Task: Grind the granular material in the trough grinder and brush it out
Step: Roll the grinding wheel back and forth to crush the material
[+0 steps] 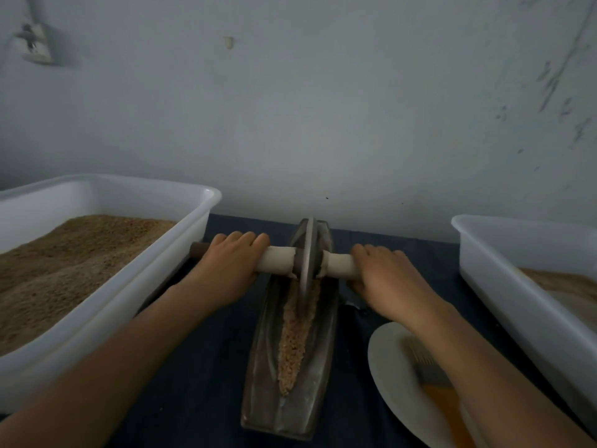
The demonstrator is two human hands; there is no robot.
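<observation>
On the dark cloth (210, 367) in front of the wall, the trough grinder (290, 412) is placed lengthwise, with its near end toward the person. The granular material (292, 347) is seen as a narrow strip along the bottom of the groove, from the wheel down toward the near end; it looks coarse, so the grinding is judged to be not finished. The grinding wheel (307, 250) stands upright in the far part of the trough. Its axle handle (277, 261) is grasped on both sides: the left hand (226, 270) is curled around the left part, and the right hand (384, 279) is curled around the right part.

For this step to be done well, equal pressure should be given by both hands, so that the wheel is kept upright and is not tilted against the trough wall. The wheel should be rolled along the whole strip, with even strokes, so that no grains are pushed over the edge.

A brush (429, 370) is laid on a pale plate (387, 354) just beside the trough on the right. A white tub (135, 279) of brown grain is placed at the left, and a second tub (504, 286) at the right.
</observation>
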